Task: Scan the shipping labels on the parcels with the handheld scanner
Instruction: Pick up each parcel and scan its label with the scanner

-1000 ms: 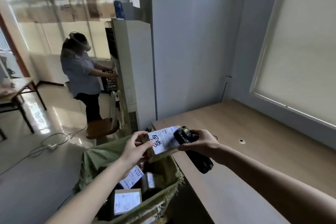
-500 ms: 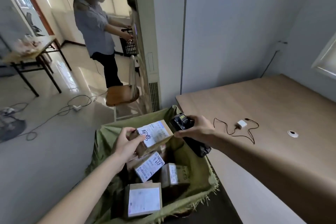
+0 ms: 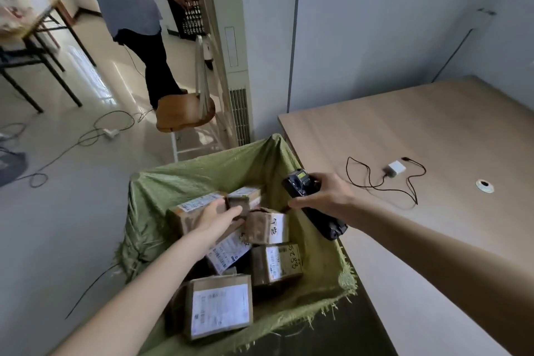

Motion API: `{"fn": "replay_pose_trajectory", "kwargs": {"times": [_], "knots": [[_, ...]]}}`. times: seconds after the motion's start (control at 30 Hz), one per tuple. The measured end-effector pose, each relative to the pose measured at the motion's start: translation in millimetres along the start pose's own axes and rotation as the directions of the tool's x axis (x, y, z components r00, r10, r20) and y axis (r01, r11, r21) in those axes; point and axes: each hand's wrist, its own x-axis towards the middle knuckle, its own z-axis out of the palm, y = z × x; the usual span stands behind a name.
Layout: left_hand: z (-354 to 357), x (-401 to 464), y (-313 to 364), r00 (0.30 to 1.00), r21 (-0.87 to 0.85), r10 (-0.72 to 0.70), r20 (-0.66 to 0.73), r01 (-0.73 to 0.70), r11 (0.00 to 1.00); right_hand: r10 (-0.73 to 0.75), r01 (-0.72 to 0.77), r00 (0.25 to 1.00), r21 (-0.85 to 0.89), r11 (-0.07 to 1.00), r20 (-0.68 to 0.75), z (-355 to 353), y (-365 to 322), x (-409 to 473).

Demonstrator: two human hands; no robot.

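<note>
Gone from the left hand is the labelled parcel it held up to the scanner half a second ago; that hand now reaches down into the green sack, fingers resting on a parcel at the left of the pile. Whether they grip it or only touch it I cannot tell. The right hand stays wrapped round the scanner, holding it above the sack's right edge, beside the table, its head pointing away from the labels.

Judging by this, one scan is probably finished and the next pick is starting. Much remains: at least five more parcels lie in the sack, among them a front parcel with its label up and one marked with handwritten digits. Nothing in view tells scanned parcels from unscanned ones, so the count done is unknown.
</note>
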Motion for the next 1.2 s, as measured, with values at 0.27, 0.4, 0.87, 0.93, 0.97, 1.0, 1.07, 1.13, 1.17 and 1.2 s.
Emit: {"fn": "replay_pose_trajectory", "kwargs": {"times": [0.27,0.4,0.87,0.93,0.97,1.0,1.07,1.13,1.17,1.2], "knots": [[-5.2,-21.3,21.2,0.977,0.085,0.215,0.014,-0.215,0.973,-0.007,0.007,0.995,-0.005,1.0,-0.103,-24.6,9.3,-49.0],[13.7,-56.1,44.5,0.911,0.064,0.402,0.097,-0.409,0.91,0.021,-0.02,0.976,0.008,1.0,-0.218,-52.3,21.0,-112.1],[185.5,-330.5,116.0,0.449,-0.03,0.711,0.541,-0.835,0.55,0.344,-0.353,0.661,0.128,0.927,-0.666,-157.5,128.7,-483.4],[225.2,-385.6,118.0,0.374,-0.066,0.699,0.609,-0.855,0.514,0.411,-0.401,0.578,0.193,0.895,-0.705,-167.7,157.1,-549.0],[246.0,-414.3,117.4,0.329,-0.093,0.687,0.648,-0.861,0.5,0.447,-0.426,0.53,0.229,0.875,-0.721,-171.6,171.7,-583.2],[267.8,-443.9,115.8,0.282,-0.121,0.674,0.683,-0.866,0.485,0.483,-0.449,0.481,0.268,0.852,-0.732,-175.0,186.7,-618.6],[311.1,-503.0,109.2,0.197,-0.165,0.65,0.734,-0.877,0.451,0.55,-0.482,0.382,0.347,0.804,-0.743,-179.7,216.3,-688.8],[355.0,-563.6,97.9,0.116,-0.197,0.624,0.773,-0.891,0.409,0.605,-0.508,0.277,0.421,0.752,-0.747,-181.8,246.4,-760.5],[377.1,-593.8,90.4,0.076,-0.212,0.605,0.793,-0.896,0.391,0.63,-0.521,0.225,0.454,0.723,-0.744,-181.6,261.5,-796.1],[399.4,-624.1,81.3,0.038,-0.227,0.58,0.814,-0.898,0.377,0.653,-0.531,0.176,0.487,0.693,-0.737,-180.6,276.7,-831.0]]}}
